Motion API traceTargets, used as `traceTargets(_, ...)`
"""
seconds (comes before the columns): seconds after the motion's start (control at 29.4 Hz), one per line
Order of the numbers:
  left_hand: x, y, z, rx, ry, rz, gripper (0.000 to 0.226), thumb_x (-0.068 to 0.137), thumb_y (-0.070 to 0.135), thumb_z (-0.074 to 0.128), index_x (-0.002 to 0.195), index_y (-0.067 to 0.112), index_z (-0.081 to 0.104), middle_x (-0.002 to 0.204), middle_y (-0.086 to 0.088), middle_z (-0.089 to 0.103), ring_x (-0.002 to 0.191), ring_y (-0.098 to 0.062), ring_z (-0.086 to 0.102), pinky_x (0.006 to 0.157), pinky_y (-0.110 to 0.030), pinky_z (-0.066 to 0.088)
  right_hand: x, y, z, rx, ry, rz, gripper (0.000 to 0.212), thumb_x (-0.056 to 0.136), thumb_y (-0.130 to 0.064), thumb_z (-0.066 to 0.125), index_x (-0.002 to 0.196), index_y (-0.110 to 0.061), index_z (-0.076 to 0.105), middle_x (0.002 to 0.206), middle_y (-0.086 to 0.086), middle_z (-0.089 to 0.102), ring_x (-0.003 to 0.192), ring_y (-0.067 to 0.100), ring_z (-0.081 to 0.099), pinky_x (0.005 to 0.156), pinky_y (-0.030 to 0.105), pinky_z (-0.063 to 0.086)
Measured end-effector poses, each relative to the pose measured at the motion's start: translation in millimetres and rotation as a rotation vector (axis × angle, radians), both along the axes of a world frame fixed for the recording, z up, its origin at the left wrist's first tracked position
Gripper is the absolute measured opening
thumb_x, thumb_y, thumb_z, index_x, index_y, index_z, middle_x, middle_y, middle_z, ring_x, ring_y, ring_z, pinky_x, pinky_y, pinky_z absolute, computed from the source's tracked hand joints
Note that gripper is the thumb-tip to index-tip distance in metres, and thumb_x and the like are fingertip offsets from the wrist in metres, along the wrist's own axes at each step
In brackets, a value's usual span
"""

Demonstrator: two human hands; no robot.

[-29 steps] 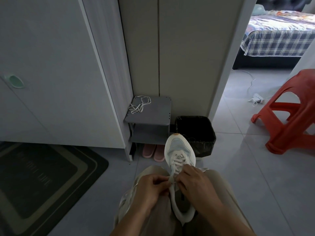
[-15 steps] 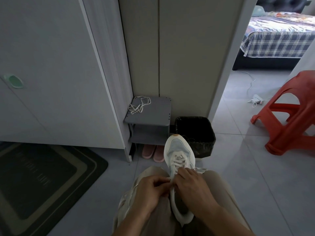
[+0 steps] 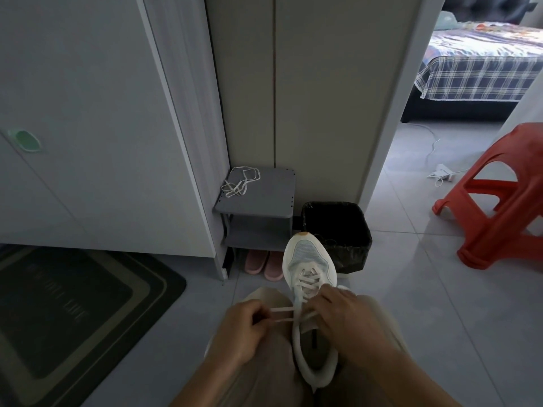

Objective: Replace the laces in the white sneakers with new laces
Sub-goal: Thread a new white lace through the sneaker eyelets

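Note:
A white sneaker [image 3: 308, 259] with a pale blue mesh toe rests between my knees, toe pointing away from me. A white lace [image 3: 282, 314] crosses its upper eyelets and two strands run out to the left. My left hand [image 3: 241, 333] pinches those strands, pulled clear of the shoe. My right hand [image 3: 349, 321] holds the sneaker at the right side of its lacing, fingers curled over the tongue. Another loose white lace [image 3: 239, 182] lies in a tangle on the grey shoe rack [image 3: 270, 198].
A black bin [image 3: 338, 230] stands just beyond the sneaker's toe. Pink slippers [image 3: 263, 264] sit under the rack. An orange plastic stool [image 3: 499, 201] is at the right, a dark doormat [image 3: 73, 312] at the left, a white cabinet [image 3: 97, 127] behind it.
My left hand has moved left away from the shoe, drawing two lace strands out taut. The right hand stays on the sneaker's lacing.

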State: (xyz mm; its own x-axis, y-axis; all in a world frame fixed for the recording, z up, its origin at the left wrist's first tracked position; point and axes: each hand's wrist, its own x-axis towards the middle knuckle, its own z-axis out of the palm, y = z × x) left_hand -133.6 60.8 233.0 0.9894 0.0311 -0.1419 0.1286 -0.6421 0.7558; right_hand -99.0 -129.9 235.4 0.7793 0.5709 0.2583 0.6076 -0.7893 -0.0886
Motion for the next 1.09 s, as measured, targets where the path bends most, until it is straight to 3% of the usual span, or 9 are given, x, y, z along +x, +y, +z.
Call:
traceTargets(0.1,-9.7,46.7,-2.3,-0.147,0.056,0.168,0.019,0.083,0.0,0.063,0.07,0.014,0.061,0.051,0.001,0.06,0.044,-0.003,0.053,0.048,-0.016,0.044,2.2,-7.9,10.0,0.046,0.013,-0.053,0.034,0.045,-0.036,0.09,0.069,-0.031,0.066,0.072,-0.012,0.061,0.052,0.01,0.061,0.044,0.014,0.048)
traceTargets(0.17,-19.6,84.2,-3.7,-0.19,0.108,0.257,0.024,0.081,-0.012,0.059,0.068,0.008,0.06,0.045,-0.002,0.057,0.038,-0.004,0.05,0.043,-0.019,0.044,7.8,-12.0,9.4,0.144,0.077,-0.074,0.029,0.052,-0.026,0.088,0.07,-0.03,0.066,0.073,-0.012,0.059,0.051,0.008,0.059,0.04,0.006,0.037)
traceTargets(0.27,-36.6,132.4,-5.5,-0.038,0.185,0.348,0.021,0.08,-0.014,0.059,0.067,0.003,0.062,0.045,-0.004,0.056,0.036,-0.005,0.049,0.04,-0.017,0.041,18.5,-19.5,10.9,0.207,0.055,-0.107,0.016,0.063,-0.012,0.075,0.071,-0.023,0.066,0.073,-0.007,0.056,0.053,0.005,0.055,0.051,0.0,0.019)
traceTargets(0.41,-38.5,145.5,-9.1,0.38,0.269,0.325,0.012,0.083,0.009,0.064,0.077,0.019,0.066,0.073,0.001,0.068,0.067,-0.013,0.062,0.062,-0.023,0.044,22.0,-26.4,4.5,0.236,0.084,-0.128,0.023,0.062,-0.005,0.08,0.076,-0.019,0.068,0.081,-0.004,0.058,0.055,0.006,0.054,0.049,0.008,0.036)
traceTargets(0.48,-29.2,116.0,-10.8,0.44,0.112,0.258,0.017,0.085,0.014,0.062,0.1,0.024,0.064,0.098,0.003,0.063,0.077,-0.009,0.057,0.069,-0.021,0.042,21.0,-24.7,2.6,0.299,0.175,-0.117,0.022,0.066,-0.003,0.077,0.081,-0.017,0.07,0.086,-0.007,0.058,0.059,0.002,0.053,0.051,0.008,0.04)
traceTargets(0.65,-5.3,-3.0,-0.7,0.126,-0.19,-0.146,0.022,0.09,0.019,0.057,0.11,0.026,0.061,0.102,0.015,0.056,0.09,0.005,0.051,0.079,-0.008,0.038,24.8,-28.8,15.4,0.476,0.54,-0.174,0.028,0.079,-0.003,0.065,0.083,-0.029,0.053,0.079,-0.018,0.063,0.072,0.0,0.058,0.065,0.008,0.043)
traceTargets(0.82,8.0,-32.4,-2.4,0.026,-0.037,-0.139,0.017,0.09,0.023,0.056,0.105,0.019,0.062,0.102,0.008,0.063,0.095,-0.003,0.057,0.085,-0.022,0.045,30.8,-45.4,29.8,0.508,0.645,-0.124,0.024,0.078,-0.006,0.069,0.074,-0.029,0.062,0.068,-0.02,0.064,0.067,-0.003,0.057,0.063,0.011,0.046)
traceTargets(0.95,11.0,-21.9,-1.4,-0.039,-0.014,-0.142,0.011,0.089,0.019,0.059,0.095,0.015,0.067,0.084,0.017,0.059,0.079,0.008,0.054,0.072,-0.006,0.04,37.2,-51.2,33.1,0.529,0.686,-0.04,0.024,0.076,-0.008,0.072,0.076,-0.032,0.068,0.087,-0.007,0.067,0.08,0.007,0.061,0.071,0.016,0.05)
traceTargets(1.09,8.2,-9.1,-2.1,-0.044,0.031,-0.099,0.01,0.088,0.017,0.06,0.08,0.022,0.06,0.078,0.014,0.058,0.073,0.005,0.053,0.066,-0.004,0.038,43.5,-46.9,38.8,0.409,0.902,-0.003,0.015,0.081,-0.019,0.068,0.081,-0.034,0.067,0.088,-0.011,0.068,0.083,0.0,0.063,0.077,0.012,0.048)
